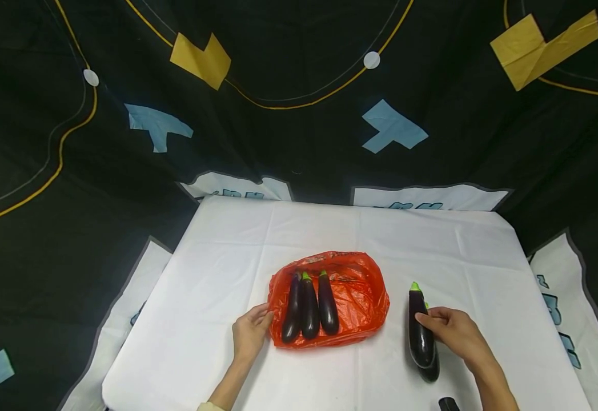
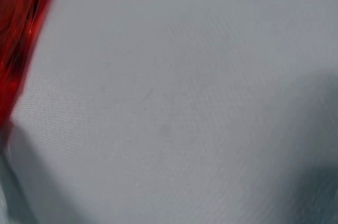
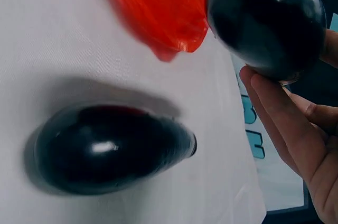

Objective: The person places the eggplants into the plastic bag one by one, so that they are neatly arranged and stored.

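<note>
A red plastic bag lies spread on the white table with three dark purple eggplants side by side in it. My left hand holds the bag's left edge between thumb and fingers; its wrist view catches only a strip of the bag. To the right of the bag, my right hand grips an eggplant with a green stem tip. Another eggplant shows partly below the held one. Up close, the right wrist view has the held eggplant's rounded end against the fingers.
On the cloth in the right wrist view lies an eggplant. A dark end of something is cut off by the head view's bottom edge. The white table stands before a black patterned curtain.
</note>
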### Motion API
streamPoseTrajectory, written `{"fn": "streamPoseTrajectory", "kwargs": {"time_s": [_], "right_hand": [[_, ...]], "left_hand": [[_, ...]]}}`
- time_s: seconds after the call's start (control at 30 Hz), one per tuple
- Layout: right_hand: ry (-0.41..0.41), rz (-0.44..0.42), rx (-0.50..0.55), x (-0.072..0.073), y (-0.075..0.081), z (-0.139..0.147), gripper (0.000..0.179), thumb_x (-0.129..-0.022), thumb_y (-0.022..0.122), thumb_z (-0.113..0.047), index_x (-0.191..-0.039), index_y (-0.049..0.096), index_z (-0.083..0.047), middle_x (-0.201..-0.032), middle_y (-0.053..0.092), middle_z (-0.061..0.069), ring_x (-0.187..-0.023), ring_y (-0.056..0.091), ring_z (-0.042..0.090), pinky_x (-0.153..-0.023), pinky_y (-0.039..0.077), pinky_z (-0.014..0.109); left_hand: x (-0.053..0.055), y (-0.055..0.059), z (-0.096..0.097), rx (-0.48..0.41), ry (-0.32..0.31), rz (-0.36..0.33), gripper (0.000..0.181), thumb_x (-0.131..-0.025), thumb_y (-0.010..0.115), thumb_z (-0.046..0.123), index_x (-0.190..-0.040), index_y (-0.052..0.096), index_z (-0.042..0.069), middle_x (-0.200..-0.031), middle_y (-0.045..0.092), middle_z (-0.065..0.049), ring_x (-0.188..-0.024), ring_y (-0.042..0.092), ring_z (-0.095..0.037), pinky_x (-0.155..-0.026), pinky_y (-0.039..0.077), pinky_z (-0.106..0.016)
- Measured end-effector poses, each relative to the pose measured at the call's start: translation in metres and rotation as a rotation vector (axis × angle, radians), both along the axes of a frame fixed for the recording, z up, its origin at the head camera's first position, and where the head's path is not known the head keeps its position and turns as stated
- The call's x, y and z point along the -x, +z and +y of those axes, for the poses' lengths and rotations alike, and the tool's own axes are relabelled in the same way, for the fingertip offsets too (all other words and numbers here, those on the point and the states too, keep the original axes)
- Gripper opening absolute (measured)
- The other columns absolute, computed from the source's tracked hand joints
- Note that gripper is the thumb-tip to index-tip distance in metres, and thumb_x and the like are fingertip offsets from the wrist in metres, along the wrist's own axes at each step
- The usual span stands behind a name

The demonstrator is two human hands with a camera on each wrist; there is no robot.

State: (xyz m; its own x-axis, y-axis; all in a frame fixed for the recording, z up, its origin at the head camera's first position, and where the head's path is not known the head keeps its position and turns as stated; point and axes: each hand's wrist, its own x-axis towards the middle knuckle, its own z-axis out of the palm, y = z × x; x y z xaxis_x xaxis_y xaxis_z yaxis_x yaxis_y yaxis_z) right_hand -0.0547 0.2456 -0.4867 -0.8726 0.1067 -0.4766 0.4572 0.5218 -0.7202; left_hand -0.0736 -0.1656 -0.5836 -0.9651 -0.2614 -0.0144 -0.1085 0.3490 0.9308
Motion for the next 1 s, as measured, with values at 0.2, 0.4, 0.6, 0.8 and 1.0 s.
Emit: {"fn": "streamPoseTrajectory", "kwargs": {"time_s": [0.2,0.4,0.6,0.8,1.0], "right_hand": [[0.012,0.026,0.028,0.003,0.004,-0.011,0.065,-0.083,0.067,-0.051,-0.113,0.059,0.007,-0.092,0.069,0.008,-0.083,0.068,0.021,-0.082,0.053,0.046],[0.021,0.056,0.040,0.009,0.007,-0.023,0.060,-0.084,0.068,-0.048,-0.109,0.061,0.005,-0.088,0.069,0.007,-0.081,0.068,0.021,-0.078,0.055,0.042],[0.049,0.096,0.025,0.016,0.014,-0.033,0.057,-0.084,0.069,-0.047,-0.108,0.062,0.004,-0.087,0.069,0.007,-0.079,0.067,0.019,-0.072,0.055,0.036],[0.089,0.105,-0.023,0.025,0.019,-0.046,0.054,-0.083,0.069,-0.048,-0.107,0.064,0.001,-0.085,0.069,0.003,-0.076,0.063,0.016,-0.066,0.050,0.031],[0.125,0.138,-0.052,0.036,0.016,-0.062,0.050,-0.083,0.070,-0.044,-0.106,0.064,0.001,-0.084,0.068,0.003,-0.075,0.060,0.015,-0.062,0.048,0.029]], "left_hand": [[0.000,0.000,0.000,0.012,-0.003,0.001,0.020,-0.083,0.072,0.005,-0.104,0.072,0.004,-0.092,0.072,-0.012,-0.083,0.070,-0.020,-0.066,0.056,-0.020],[0.000,-0.001,0.001,0.022,-0.005,0.008,0.020,-0.083,0.072,0.006,-0.103,0.072,0.004,-0.092,0.072,-0.011,-0.082,0.070,-0.020,-0.066,0.056,-0.020],[0.001,-0.002,0.001,0.034,-0.003,0.007,0.020,-0.083,0.073,0.006,-0.103,0.072,0.005,-0.093,0.072,-0.011,-0.083,0.070,-0.019,-0.066,0.056,-0.020],[0.001,-0.003,0.001,0.031,-0.006,0.006,0.020,-0.083,0.072,0.005,-0.103,0.072,0.005,-0.093,0.072,-0.011,-0.083,0.070,-0.019,-0.067,0.056,-0.020],[0.001,-0.003,0.001,0.036,-0.007,0.005,0.021,-0.083,0.073,0.006,-0.104,0.072,0.005,-0.093,0.072,-0.011,-0.083,0.070,-0.019,-0.067,0.056,-0.021]]}}
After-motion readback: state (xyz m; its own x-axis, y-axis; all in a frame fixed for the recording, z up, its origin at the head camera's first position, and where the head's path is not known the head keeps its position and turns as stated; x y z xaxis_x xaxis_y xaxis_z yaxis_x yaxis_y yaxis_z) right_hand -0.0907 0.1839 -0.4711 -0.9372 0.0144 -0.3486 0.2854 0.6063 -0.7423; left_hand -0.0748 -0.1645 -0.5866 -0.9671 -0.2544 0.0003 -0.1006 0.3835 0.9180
